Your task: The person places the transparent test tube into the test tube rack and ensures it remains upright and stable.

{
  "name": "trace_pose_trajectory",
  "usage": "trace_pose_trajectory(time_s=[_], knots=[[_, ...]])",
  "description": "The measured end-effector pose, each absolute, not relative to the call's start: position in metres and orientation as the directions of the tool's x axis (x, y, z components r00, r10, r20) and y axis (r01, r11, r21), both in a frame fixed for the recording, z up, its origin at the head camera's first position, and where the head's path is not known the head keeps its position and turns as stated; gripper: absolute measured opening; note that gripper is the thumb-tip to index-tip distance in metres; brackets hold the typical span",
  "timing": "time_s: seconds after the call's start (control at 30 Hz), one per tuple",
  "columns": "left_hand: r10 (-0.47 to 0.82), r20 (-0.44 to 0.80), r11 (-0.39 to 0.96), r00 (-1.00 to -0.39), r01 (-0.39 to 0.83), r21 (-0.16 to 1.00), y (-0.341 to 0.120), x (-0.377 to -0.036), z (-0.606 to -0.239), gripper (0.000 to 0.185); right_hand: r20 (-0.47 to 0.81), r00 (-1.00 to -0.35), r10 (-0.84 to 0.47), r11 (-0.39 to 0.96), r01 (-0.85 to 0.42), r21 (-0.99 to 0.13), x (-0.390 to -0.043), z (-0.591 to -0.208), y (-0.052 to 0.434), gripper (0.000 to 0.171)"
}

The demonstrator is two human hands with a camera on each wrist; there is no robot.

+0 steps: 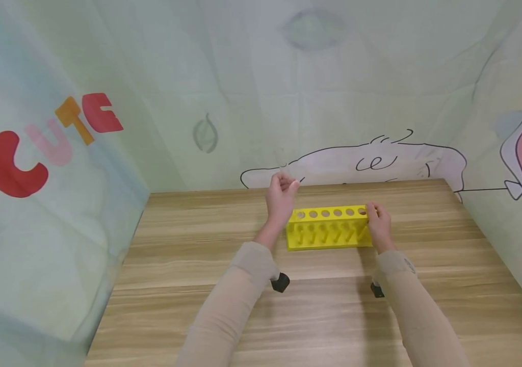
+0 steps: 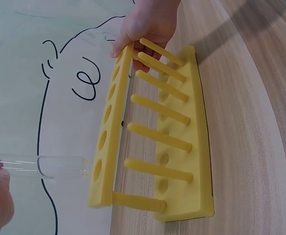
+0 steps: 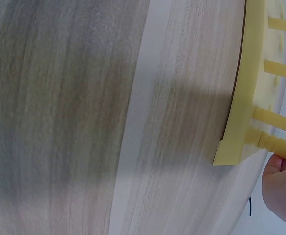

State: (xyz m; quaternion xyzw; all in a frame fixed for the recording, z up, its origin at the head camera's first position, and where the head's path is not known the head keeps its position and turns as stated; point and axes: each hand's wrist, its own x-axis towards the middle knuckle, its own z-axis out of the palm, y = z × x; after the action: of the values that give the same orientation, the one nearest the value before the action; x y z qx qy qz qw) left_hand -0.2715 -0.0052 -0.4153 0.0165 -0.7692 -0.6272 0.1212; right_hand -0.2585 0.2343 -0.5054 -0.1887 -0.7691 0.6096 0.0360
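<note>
A yellow test tube rack (image 1: 327, 228) with a row of holes in its top plate and several pegs stands on the wooden table (image 1: 197, 285). My left hand (image 1: 288, 183) is above the rack's left end and pinches a clear glass test tube (image 2: 50, 166). The tube's rounded end sits just outside the end hole (image 2: 98, 169) of the top plate. The tube barely shows in the head view. My right hand (image 1: 373, 211) grips the rack's right end, fingers curled over the top plate (image 2: 114, 93). The right wrist view shows only the rack's base corner (image 3: 240, 127) and part of the right hand (image 3: 279, 188).
Pale printed cloth walls enclose the table on the left (image 1: 36, 168), back (image 1: 334, 102) and right (image 1: 518, 168). Bare wood lies in front of the rack and on both sides of it.
</note>
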Motion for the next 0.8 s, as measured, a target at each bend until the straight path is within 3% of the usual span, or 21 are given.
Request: trace_pose_trajectory(time_s=[0.37, 0.8], knots=[[-0.2, 0.163, 0.221, -0.966, 0.118, 0.968, 0.0007, -0.2727, -0.4168, 0.019, -0.184, -0.922, 0.34, 0.166, 0.251, -0.954, -0.2595, -0.5049, 0.2341, 0.029], [-0.193, 0.173, 0.263, -0.966, 0.119, 0.957, 0.0036, -0.2734, -0.423, 0.019, -0.168, -0.919, 0.356, 0.175, 0.243, -0.954, -0.2581, -0.5035, 0.2321, 0.034]])
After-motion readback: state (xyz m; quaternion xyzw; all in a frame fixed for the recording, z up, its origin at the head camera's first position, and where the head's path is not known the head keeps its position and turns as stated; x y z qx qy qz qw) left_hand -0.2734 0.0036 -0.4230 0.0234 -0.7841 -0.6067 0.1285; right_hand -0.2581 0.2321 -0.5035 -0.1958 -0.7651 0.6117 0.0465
